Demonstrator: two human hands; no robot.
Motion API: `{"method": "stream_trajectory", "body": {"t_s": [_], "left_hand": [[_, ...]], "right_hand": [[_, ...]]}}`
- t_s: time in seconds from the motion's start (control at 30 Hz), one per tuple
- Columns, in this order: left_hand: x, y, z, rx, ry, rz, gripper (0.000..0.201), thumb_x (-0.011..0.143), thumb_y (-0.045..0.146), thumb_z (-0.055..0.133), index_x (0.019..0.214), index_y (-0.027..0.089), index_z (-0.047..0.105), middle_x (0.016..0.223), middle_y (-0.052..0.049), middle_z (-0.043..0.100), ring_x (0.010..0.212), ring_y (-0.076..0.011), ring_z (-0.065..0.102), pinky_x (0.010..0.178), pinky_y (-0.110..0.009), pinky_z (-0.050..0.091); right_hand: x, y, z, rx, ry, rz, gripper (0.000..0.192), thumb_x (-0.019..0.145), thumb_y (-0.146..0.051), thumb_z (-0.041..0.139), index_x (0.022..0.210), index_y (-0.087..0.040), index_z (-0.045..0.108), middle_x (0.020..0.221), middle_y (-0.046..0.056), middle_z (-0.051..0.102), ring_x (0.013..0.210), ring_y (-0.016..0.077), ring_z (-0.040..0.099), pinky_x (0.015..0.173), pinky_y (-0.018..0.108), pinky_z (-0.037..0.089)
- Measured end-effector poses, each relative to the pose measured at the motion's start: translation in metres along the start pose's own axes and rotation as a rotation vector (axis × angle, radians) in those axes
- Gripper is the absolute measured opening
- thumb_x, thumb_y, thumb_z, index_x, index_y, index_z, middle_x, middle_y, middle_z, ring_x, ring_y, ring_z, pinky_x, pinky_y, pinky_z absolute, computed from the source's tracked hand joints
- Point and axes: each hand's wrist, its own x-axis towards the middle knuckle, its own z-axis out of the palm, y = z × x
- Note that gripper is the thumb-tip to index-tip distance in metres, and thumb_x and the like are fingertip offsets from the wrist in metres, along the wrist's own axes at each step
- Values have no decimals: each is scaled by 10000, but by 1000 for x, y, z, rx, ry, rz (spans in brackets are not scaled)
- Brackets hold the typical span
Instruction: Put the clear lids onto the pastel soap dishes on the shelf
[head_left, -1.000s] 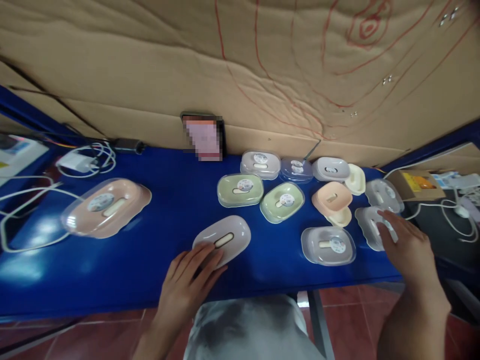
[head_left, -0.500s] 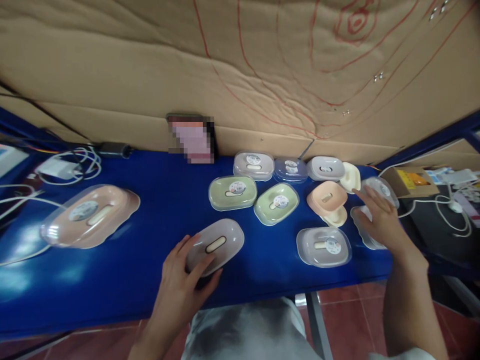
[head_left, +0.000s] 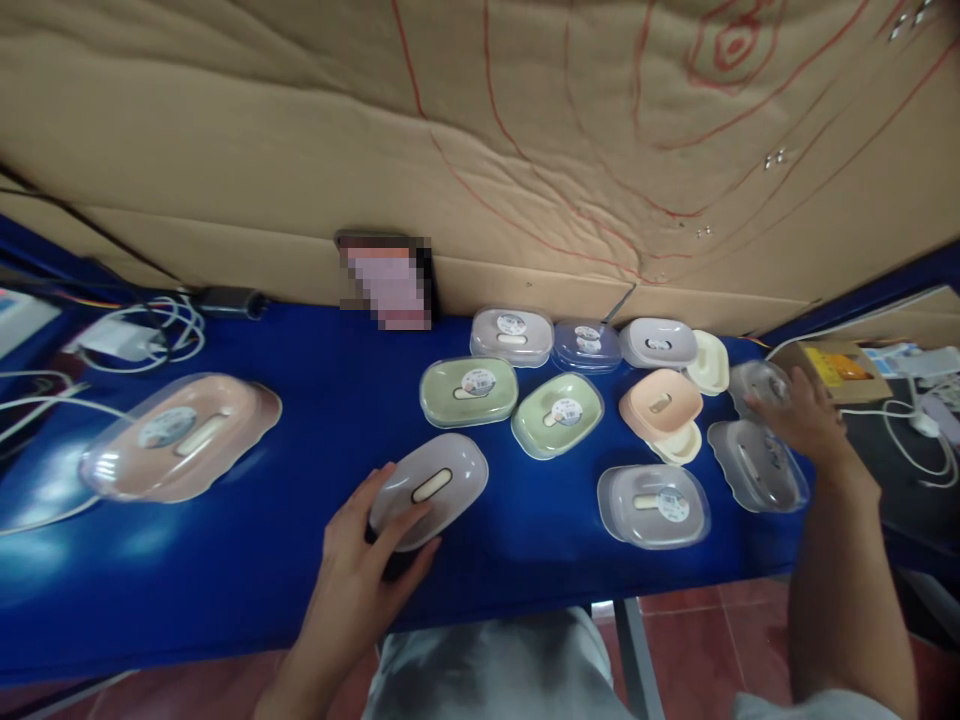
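Fingers of the left hand curled over the near end of the white soap box, thumb on its right edge, a loose partial grip pinning it to the blue surface at lower centre of the frame. Right hand reached to the right edge, fingers half closed around the clear lid; whether it was lifted or only touched could not be told. Just below it lay another clear lid, and left of that a clear-lidded box. Peach box, two green boxes and a back row of pale ones sat near centre; a big peach box stood well apart at left. To do it well, judging from this: keep the left hand steadying the white box flat, take the lid by its long edges not its centre, bring it over without knocking the neighbouring lid, line up the oval outline before pressing down evenly. Risk looked like dragging the nearby lid off the surface edge.
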Motion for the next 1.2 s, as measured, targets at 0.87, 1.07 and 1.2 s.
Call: {"method": "stream_trajectory", "body": {"t_s": [0.87,1.07,1.2], "left_hand": [[13,35,5,-460,-350,-106,721,942,182,794,1555,359,457,1723,-104,398,1516,-330,553,1190,-518,575],[32,43,19,-545,-368,-127,937,903,198,844,1651,387,312,1726,-91,420,1604,-338,433,1312,-609,418],[32,38,20,-596,-381,-169,1017,871,257,889,1671,391,275,1718,-90,443,1593,-351,449,1318,-627,400]], "right_hand": [[50,-223,-46,602,-279,-851,718,959,-616,712,1554,-240,570,1561,152,632,1408,379,627,1191,602,483],[-9,-211,-90,615,48,-734,596,1046,-569,648,1567,-294,554,1604,139,592,1488,379,553,1259,635,356],[-108,-208,-117,691,110,-897,724,1032,-480,712,1682,-366,416,1669,136,507,1504,383,535,1210,617,458]]}}
